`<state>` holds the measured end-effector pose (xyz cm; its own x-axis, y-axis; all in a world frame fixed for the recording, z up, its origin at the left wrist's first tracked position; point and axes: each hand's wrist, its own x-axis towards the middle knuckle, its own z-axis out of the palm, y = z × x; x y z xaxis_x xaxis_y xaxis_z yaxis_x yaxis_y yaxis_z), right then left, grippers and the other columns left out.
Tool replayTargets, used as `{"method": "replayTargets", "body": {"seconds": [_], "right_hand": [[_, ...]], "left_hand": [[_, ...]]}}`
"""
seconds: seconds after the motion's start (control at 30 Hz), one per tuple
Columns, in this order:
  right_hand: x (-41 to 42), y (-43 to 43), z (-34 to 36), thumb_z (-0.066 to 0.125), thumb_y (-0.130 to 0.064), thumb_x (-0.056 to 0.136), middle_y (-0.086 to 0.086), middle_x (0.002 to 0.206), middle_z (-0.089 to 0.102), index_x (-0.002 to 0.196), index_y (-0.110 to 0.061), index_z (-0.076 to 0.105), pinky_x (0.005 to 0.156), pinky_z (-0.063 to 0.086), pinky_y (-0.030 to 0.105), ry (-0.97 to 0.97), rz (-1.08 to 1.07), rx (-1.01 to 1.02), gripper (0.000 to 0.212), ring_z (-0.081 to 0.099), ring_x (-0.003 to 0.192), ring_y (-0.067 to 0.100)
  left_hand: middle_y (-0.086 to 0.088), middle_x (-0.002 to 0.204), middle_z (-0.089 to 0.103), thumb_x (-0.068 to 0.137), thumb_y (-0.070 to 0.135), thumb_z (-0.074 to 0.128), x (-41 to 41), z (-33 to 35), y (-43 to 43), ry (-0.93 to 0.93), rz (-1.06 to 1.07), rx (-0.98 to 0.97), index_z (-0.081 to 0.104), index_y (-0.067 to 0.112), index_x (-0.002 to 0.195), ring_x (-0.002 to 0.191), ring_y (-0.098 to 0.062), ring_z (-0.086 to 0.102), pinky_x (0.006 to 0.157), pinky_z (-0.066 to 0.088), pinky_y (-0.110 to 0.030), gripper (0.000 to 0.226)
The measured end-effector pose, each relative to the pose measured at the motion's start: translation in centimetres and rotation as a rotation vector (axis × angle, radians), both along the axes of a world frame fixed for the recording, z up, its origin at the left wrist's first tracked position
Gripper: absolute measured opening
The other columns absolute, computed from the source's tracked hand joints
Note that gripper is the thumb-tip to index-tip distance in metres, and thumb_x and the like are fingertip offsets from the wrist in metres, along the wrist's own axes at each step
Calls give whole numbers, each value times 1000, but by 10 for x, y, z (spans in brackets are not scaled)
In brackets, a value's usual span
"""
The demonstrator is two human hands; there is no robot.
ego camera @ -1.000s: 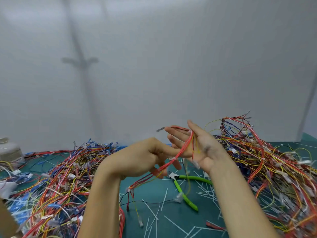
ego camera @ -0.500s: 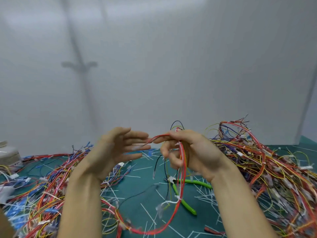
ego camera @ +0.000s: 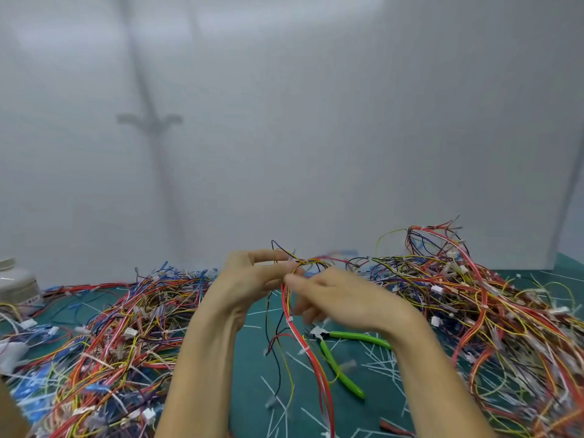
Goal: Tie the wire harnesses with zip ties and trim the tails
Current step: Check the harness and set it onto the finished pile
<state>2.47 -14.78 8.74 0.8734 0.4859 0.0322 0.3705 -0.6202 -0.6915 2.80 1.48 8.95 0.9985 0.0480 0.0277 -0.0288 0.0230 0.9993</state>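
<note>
A green surface (ego camera: 252,358) carries two great tangles of loose harnesses, the right pile (ego camera: 474,295) heaped higher than the left pile (ego camera: 126,327). Between them both hands are raised above the surface with one wire harness (ego camera: 303,336), mostly red strands, hanging down from them to the surface. The left hand (ego camera: 249,279) pinches the top of its loop between thumb and fingers (ego camera: 268,256). The right hand (ego camera: 341,295), blurred, meets it there with curled fingers and seems to pinch the same strands.

White ties (ego camera: 289,320) already ring the harness lower down, so the step looks like gathering the upper strands for another tie. Next that calls for a fresh zip tie, none of which I can pick out, then the green-handled cutters (ego camera: 357,336) lying just under the right wrist among cut tails (ego camera: 379,358).

A white lidded jar (ego camera: 15,282) stands at the far left; its contents are hidden.
</note>
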Motion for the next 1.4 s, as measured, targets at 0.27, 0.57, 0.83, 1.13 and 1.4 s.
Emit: {"method": "replayTargets", "body": {"seconds": [0.27,0.57,0.83,1.13,1.4], "right_hand": [[34,-38,-32,55,-31,99,9,123,65,135,-26,54,80,48,38,-292,-642,-128,36,62,105,31],[9,-8,5,50,-41,99,-11,102,72,104,-29,70,83,53,35,-378,-423,432,24,67,96,12],[-10,15,19,72,-17,88,-8,79,77,89,-21,79,64,50,18,-337,-279,904,9,68,73,3],[-22,-7,37,58,-2,93,1,78,74,91,-11,75,64,58,24,14,-98,1240,19,73,74,22],[-22,-11,41,59,-8,87,1,73,70,96,-6,71,61,56,21,122,-10,1418,16,71,69,16]], "left_hand": [[-14,81,72,86,-5,64,-6,9,-2,-117,32,39,70,0,101,62,-13,71,53,49,-13,17],[-3,81,76,77,-11,70,-12,17,-9,-332,102,-50,73,11,85,75,-14,71,62,52,-10,24],[-8,88,77,70,1,79,-26,28,-6,-436,-50,85,78,9,94,81,-12,73,71,53,-14,24],[5,77,75,58,54,71,-37,36,16,-320,219,185,70,22,90,77,-5,72,83,46,-31,46],[-3,106,75,78,22,75,-49,36,19,-279,-348,379,74,23,108,84,-21,74,75,55,-20,30]]}}
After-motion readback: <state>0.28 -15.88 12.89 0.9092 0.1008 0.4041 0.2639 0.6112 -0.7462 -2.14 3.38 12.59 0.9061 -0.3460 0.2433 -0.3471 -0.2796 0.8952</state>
